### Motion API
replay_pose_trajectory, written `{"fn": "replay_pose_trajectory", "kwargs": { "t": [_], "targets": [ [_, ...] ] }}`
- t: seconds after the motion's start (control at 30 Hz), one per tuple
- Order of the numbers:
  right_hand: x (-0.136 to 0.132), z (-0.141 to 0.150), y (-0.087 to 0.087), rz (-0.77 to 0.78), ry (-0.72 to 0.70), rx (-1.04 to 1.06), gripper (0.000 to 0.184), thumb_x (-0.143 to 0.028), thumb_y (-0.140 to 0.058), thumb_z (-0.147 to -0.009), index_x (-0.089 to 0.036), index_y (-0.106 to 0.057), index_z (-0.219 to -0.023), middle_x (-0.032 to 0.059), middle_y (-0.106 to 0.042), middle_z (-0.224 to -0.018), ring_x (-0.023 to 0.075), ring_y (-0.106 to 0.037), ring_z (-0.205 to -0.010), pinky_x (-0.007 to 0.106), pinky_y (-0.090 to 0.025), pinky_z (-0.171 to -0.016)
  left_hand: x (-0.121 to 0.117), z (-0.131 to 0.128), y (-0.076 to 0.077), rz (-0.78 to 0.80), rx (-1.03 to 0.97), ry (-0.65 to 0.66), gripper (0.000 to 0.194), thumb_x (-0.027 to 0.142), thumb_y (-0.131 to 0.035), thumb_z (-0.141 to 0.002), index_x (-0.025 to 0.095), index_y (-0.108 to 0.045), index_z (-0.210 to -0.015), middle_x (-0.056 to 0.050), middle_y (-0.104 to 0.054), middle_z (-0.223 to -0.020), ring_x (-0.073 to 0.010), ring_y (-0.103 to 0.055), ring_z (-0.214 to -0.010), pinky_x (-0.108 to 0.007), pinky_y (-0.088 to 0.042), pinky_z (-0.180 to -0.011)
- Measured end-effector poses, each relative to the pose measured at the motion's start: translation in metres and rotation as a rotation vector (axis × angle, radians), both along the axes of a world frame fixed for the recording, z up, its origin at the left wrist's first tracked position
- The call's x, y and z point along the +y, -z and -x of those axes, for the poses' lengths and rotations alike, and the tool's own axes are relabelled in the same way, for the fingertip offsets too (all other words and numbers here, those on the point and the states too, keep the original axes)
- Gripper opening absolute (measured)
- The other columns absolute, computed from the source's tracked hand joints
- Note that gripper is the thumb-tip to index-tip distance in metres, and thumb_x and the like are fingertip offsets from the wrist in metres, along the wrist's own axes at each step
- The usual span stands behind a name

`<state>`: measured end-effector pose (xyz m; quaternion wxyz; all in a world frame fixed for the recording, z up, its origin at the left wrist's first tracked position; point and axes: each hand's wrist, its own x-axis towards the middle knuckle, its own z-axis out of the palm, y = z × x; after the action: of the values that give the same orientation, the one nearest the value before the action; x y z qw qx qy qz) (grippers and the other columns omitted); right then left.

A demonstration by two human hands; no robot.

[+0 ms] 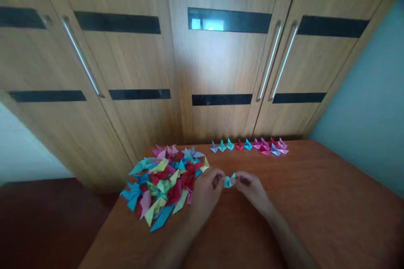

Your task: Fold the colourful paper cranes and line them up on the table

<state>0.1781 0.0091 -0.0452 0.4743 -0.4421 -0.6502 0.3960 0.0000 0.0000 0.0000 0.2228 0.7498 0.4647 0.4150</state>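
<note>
Head view: two hands (207, 185) (253, 190); one origami (228, 182) held.

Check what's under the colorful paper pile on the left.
The pile lies on the brown table, visible around its edges. The tabletop directly beneath is covered, so anything else there cannot be seen.

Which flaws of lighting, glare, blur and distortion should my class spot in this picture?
Head view: a bright reflection glares in the upper dark panel, with paler sheen on the cabinet door below; head view: left hand, right hand and turquoise paper piece look soft; head view: door handles splay outward upward, suggesting wide-angle distortion; head view: the near tabletop is dim.
</note>
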Motion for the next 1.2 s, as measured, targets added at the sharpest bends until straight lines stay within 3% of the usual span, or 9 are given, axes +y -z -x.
{"fn": "replay_pose_trajectory", "kwargs": {
  "t": [0.27, 0.5, 0.73, 0.87, 1.0, 1.2],
  "targets": [
    [-0.001, -0.024, -0.010, 0.065, 0.047, -0.017, 0.033, -0.048, -0.060, -0.076, -0.016, -0.064, -0.073, -0.0019, -0.050, -0.063, 0.0108, -0.042, -0.060, 0.021, -0.034, -0.056, 0.005, -0.029, 0.038, 0.300, -0.461, 0.034, 0.021, 0.020, -0.055, -0.079, 0.018, -0.060, -0.099, -0.006, -0.067, -0.094, -0.0169, -0.064, -0.085, -0.027, -0.051, -0.073],
    [0.003, -0.034, -0.007, 0.073, 0.079, -0.101, 0.035, -0.049, -0.057, -0.077, -0.015, -0.063, -0.073, -0.0028, -0.052, -0.062, 0.0107, -0.044, -0.058, 0.022, -0.034, -0.056, -0.003, -0.033, 0.053, 0.348, -0.573, 0.040, 0.027, 0.014, -0.050, -0.079, 0.017, -0.056, -0.105, -0.007, -0.065, -0.097, -0.0165, -0.064, -0.087, -0.028, -0.051, -0.076],
    [0.035, -0.081, 0.025, 0.151, 0.553, -0.355, 0.034, -0.049, -0.049, -0.080, -0.018, -0.064, -0.085, 0.0030, -0.066, -0.071, 0.0184, -0.061, -0.068, 0.024, -0.042, -0.061, -0.013, -0.034, 0.061, 0.370, -0.415, 0.035, 0.033, 0.006, -0.044, -0.075, 0.018, -0.058, -0.102, -0.005, -0.066, -0.094, -0.0135, -0.063, -0.076, -0.025, -0.049, -0.067],
    [0.056, -0.092, 0.026, 0.270, 0.795, -0.687, 0.031, -0.043, -0.048, -0.082, -0.022, -0.065, -0.098, 0.0071, -0.069, -0.087, 0.0230, -0.064, -0.085, 0.028, -0.044, -0.071, -0.011, -0.033, 0.061, 0.332, -0.351, 0.057, 0.028, 0.009, -0.043, -0.078, 0.019, -0.060, -0.098, -0.004, -0.066, -0.095, -0.0137, -0.063, -0.076, -0.025, -0.049, -0.066],
    [0.070, -0.088, 0.015, 0.377, 0.838, -0.924, 0.036, -0.045, -0.042, -0.085, -0.023, -0.065, -0.103, 0.0122, -0.067, -0.096, 0.0262, -0.064, -0.089, 0.033, -0.046, -0.073, -0.008, -0.032, 0.062, 0.305, -0.325, 0.063, 0.028, 0.009, -0.043, -0.078, 0.019, -0.060, -0.097, -0.004, -0.066, -0.096, -0.0147, -0.063, -0.079, -0.026, -0.049, -0.067],
    [0.084, -0.088, 0.011, 0.407, 0.854, -0.967, 0.038, -0.044, -0.039, -0.086, -0.024, -0.060, -0.111, 0.0134, -0.065, -0.099, 0.0285, -0.063, -0.092, 0.038, -0.047, -0.075, -0.009, -0.032, 0.058, 0.305, -0.316, 0.066, 0.027, 0.007, -0.044, -0.077, 0.018, -0.061, -0.094, -0.004, -0.065, -0.094, -0.0148, -0.063, -0.079, -0.026, -0.049, -0.069]
  ]
}}
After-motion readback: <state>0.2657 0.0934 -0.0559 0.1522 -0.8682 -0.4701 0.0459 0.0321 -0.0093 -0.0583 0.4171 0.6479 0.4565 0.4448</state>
